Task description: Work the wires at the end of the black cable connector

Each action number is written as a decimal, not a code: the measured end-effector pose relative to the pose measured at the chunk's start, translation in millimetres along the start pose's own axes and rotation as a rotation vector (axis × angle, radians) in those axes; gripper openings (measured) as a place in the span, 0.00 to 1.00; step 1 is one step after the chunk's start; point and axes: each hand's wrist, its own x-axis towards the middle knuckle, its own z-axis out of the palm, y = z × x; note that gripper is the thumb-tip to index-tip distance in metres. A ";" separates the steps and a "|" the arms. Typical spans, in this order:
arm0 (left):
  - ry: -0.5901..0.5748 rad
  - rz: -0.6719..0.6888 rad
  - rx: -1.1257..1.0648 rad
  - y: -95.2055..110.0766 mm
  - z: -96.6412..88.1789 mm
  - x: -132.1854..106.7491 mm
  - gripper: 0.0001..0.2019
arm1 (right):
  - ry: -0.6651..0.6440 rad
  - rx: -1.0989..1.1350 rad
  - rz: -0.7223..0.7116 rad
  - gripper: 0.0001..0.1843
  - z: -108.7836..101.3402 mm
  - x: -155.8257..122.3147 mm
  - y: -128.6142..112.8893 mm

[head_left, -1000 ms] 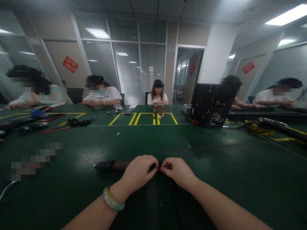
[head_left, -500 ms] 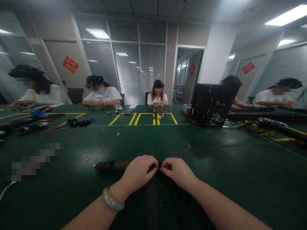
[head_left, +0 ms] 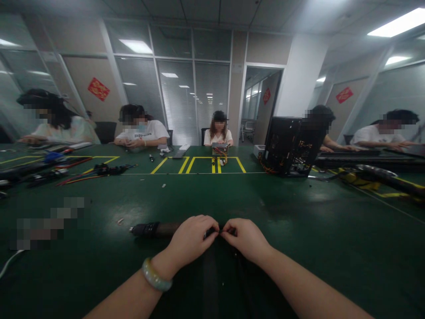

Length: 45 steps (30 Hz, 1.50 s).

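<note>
My left hand (head_left: 194,235), with a pale green bangle (head_left: 156,275) on its wrist, is closed in a pinch, its thumb and fingers around a small dark piece I cannot make out. Almost touching it, my right hand (head_left: 247,237) is pinched too, and whatever its fingertips hold is too small and dark to name. A dark strip (head_left: 245,283), perhaps a cable, runs down towards me below the right hand. Behind the left hand lies a dark cylindrical power tool (head_left: 149,229), its metal tip pointing left; its right part is hidden by that hand.
Bundles of wires (head_left: 106,169) lie at the far left of the green table (head_left: 299,266). A black computer case (head_left: 285,146) stands at the back right, near thick black cables (head_left: 392,177). A white cord (head_left: 9,261) is at the left. Several people sit around the far side.
My hands stay pinched together in nearly the same place. The view has shifted very slightly.
</note>
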 end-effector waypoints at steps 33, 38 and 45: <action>0.004 0.032 0.011 -3.8 1.6 0.0 0.07 | -0.032 -0.144 -0.058 0.04 -7.3 0.7 -11.6; 0.010 0.026 -0.003 -3.2 0.5 -0.4 0.07 | -0.018 -0.127 -0.081 0.04 -7.7 0.4 -8.9; 0.010 0.015 -0.004 -3.5 2.0 -0.1 0.07 | -0.013 -0.125 -0.090 0.03 -7.0 1.2 -6.5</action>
